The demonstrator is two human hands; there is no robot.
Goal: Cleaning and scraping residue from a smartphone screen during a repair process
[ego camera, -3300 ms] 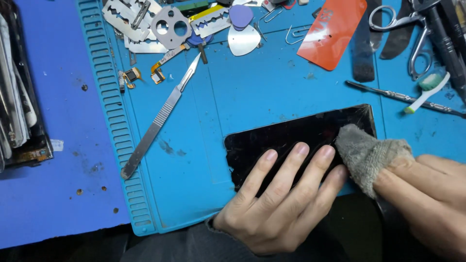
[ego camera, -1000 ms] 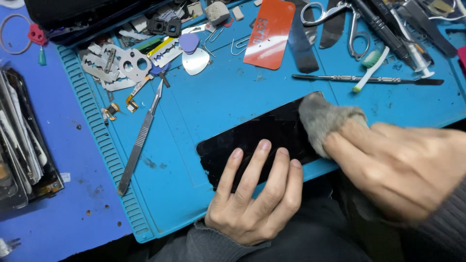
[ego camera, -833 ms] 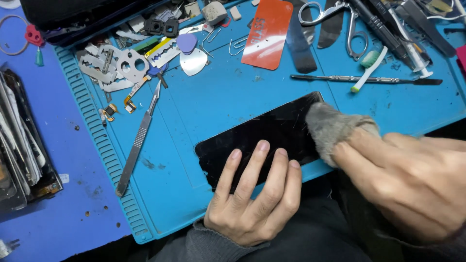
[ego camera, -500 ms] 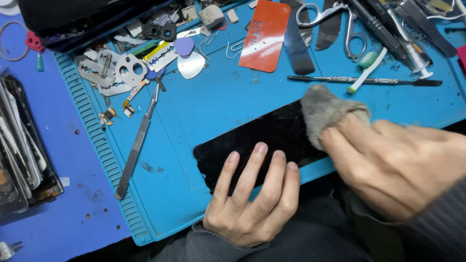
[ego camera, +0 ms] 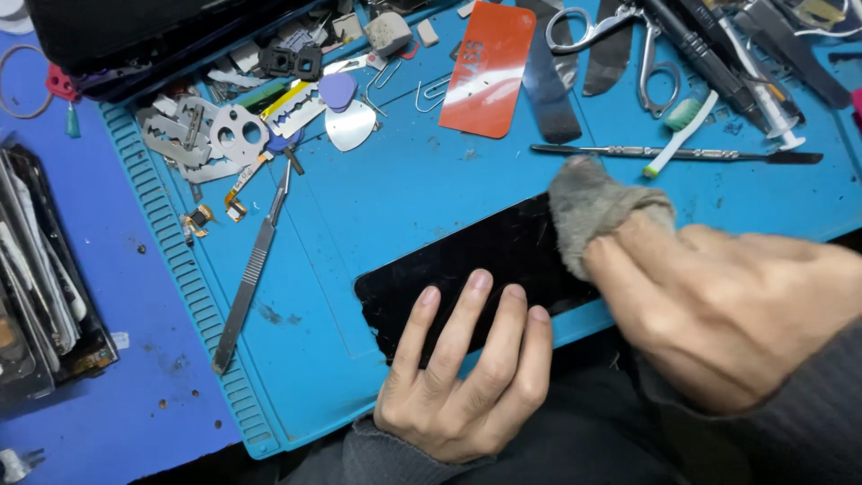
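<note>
A black glass phone screen point(ego camera: 467, 260) lies flat on the blue work mat point(ego camera: 404, 189), near its front edge. My left hand point(ego camera: 462, 373) rests on the screen's near part with fingers spread flat, pinning it down. My right hand point(ego camera: 727, 305) pinches a wad of grey cloth point(ego camera: 593, 202) and presses it onto the screen's right end, which the cloth and hand hide.
A metal scalpel point(ego camera: 254, 265) lies left of the screen. Behind it sit razor blades point(ego camera: 193, 139), picks, an orange card point(ego camera: 489, 67), scissors point(ego camera: 620, 40), a toothbrush point(ego camera: 678, 135) and a thin metal spudger point(ego camera: 664, 154). A tray of parts point(ego camera: 40, 287) stands at far left.
My right hand rubs the cloth back and forth over the screen's right end. The view has shifted a little. My left hand stays pressed on the screen.
</note>
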